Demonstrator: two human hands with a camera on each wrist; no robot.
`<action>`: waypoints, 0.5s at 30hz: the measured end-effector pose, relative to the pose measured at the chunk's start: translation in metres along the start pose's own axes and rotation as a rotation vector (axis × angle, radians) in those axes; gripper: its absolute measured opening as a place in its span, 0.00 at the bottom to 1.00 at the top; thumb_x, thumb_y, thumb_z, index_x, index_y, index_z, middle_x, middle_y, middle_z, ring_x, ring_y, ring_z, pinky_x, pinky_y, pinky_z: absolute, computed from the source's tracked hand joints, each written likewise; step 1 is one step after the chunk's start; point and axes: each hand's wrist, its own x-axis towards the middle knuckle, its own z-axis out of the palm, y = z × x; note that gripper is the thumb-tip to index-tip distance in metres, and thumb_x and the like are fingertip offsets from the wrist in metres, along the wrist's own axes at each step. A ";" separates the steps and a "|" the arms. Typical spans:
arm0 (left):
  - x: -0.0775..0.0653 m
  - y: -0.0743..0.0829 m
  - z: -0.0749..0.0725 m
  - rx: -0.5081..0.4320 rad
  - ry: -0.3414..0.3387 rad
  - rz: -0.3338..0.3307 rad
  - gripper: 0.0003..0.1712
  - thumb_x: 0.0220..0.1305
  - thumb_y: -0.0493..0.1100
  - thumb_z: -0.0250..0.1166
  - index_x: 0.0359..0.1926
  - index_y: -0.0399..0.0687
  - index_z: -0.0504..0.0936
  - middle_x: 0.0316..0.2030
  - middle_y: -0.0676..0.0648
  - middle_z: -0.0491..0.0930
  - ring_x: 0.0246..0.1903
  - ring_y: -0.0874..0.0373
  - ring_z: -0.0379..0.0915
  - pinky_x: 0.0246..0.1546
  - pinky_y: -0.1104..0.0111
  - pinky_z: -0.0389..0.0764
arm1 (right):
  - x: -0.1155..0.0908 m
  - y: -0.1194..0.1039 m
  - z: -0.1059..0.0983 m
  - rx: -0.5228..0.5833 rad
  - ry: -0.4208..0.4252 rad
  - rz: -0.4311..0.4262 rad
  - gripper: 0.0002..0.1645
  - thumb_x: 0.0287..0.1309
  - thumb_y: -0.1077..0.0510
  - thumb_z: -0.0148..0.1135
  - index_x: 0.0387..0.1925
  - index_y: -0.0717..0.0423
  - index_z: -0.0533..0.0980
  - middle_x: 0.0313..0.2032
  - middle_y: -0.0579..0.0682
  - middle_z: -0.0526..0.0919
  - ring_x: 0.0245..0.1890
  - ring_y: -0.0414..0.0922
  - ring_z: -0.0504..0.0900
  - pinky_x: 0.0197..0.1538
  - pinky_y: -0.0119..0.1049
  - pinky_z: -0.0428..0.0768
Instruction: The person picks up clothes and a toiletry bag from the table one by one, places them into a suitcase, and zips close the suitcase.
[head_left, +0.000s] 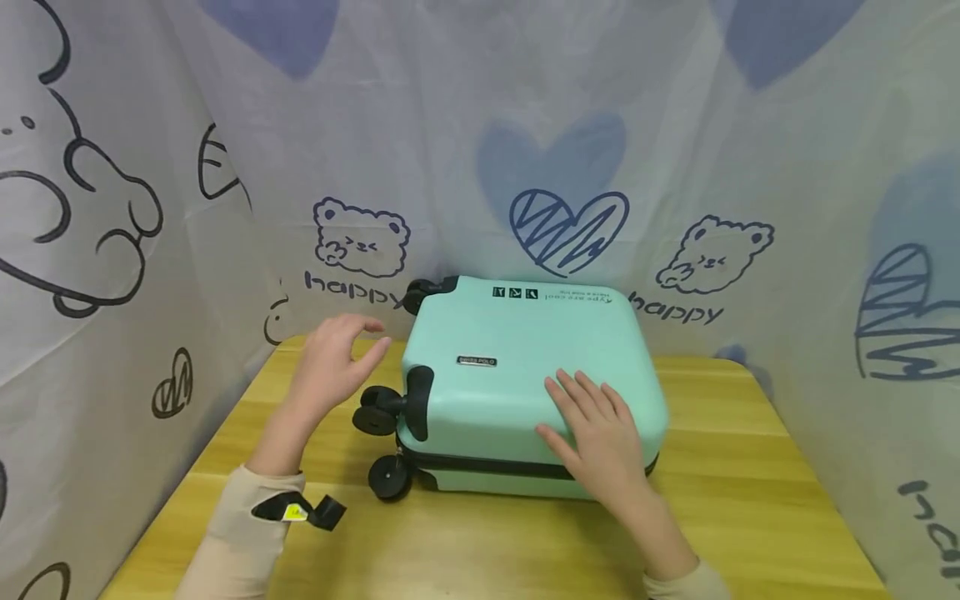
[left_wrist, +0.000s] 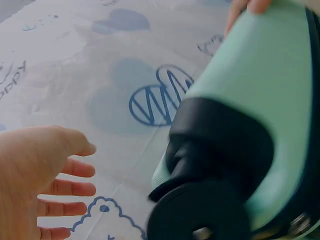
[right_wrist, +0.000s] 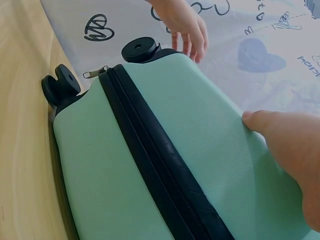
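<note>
A mint-green suitcase [head_left: 517, 333] lies flat on the wooden table, its black wheels [head_left: 389, 477] pointing left. My right hand [head_left: 600, 429] rests on the top near its front right, fingers spread straight. In the right wrist view, the thumb [right_wrist: 270, 122] lies along the shell's edge, and a dark zipper band [right_wrist: 155, 150] runs round the side with a metal pull [right_wrist: 95, 73] near the wheels. Left of the suitcase, my left hand [head_left: 330, 362] hovers beside the wheels with loosely bent fingers and nothing in it. The left wrist view shows that hand [left_wrist: 45, 175] apart from a near wheel [left_wrist: 197, 215].
The yellow wooden table [head_left: 750, 475] extends around the suitcase. A pale cloth [head_left: 450, 125] printed with hearts and bears hangs behind it and at both sides, close to the suitcase's back edge. A black strap device [head_left: 296, 508] sits on the left sleeve.
</note>
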 end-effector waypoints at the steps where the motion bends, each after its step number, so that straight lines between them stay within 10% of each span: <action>1: 0.006 -0.002 0.000 0.046 -0.008 0.023 0.18 0.67 0.51 0.61 0.50 0.43 0.81 0.51 0.41 0.82 0.55 0.41 0.73 0.55 0.45 0.71 | -0.001 0.000 0.000 0.002 -0.001 0.003 0.42 0.68 0.27 0.35 0.70 0.47 0.66 0.68 0.49 0.71 0.69 0.53 0.67 0.71 0.53 0.60; 6: 0.034 -0.013 0.003 0.172 -0.140 0.102 0.22 0.68 0.55 0.60 0.54 0.46 0.80 0.56 0.42 0.79 0.59 0.41 0.71 0.58 0.45 0.71 | -0.004 0.000 0.002 0.011 0.009 0.013 0.42 0.67 0.27 0.34 0.69 0.47 0.67 0.67 0.49 0.72 0.69 0.53 0.68 0.71 0.53 0.60; 15: 0.069 -0.037 0.018 0.147 -0.441 0.055 0.36 0.67 0.64 0.57 0.67 0.49 0.70 0.68 0.39 0.67 0.68 0.39 0.62 0.67 0.43 0.63 | -0.002 -0.001 0.005 0.026 0.045 0.035 0.42 0.67 0.26 0.35 0.68 0.46 0.69 0.67 0.47 0.73 0.68 0.51 0.69 0.70 0.52 0.60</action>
